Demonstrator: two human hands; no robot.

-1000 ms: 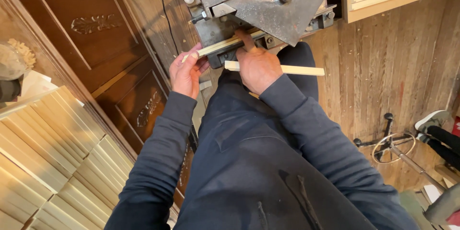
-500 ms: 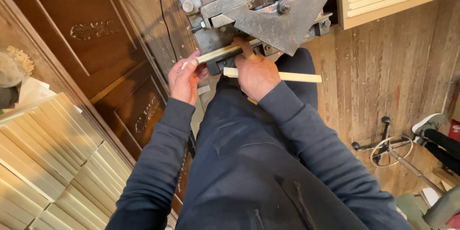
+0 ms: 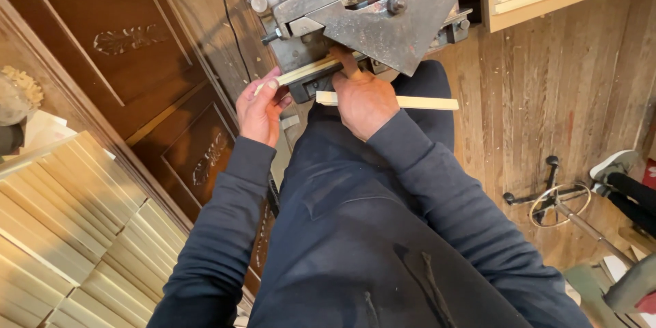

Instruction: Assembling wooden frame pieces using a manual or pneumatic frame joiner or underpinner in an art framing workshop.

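Left hand [image 3: 260, 108] pinches the pale strip [image 3: 301, 72] at its outer end, steadying it in the metal machine [image 3: 362, 7]; right hand [image 3: 364, 99] presses the strip near the machine's opening with closed fingers, a second strip [image 3: 424, 102] lying beneath it, seemingly in reserve.

carved dark door panels [image 3: 130, 61], stacked pale slats [image 3: 75, 219], plank floor [image 3: 547, 96].

The left grip [image 3: 260, 106] pinches one end of a pale thin wooden strip [image 3: 301, 72] running under the grey steel machine [image 3: 369, 7]. Just right, the right grip [image 3: 362, 99] lies on a second pale wooden strip [image 3: 424, 102]. Stacked pale wooden slats [image 3: 68, 212] lie far left, below.
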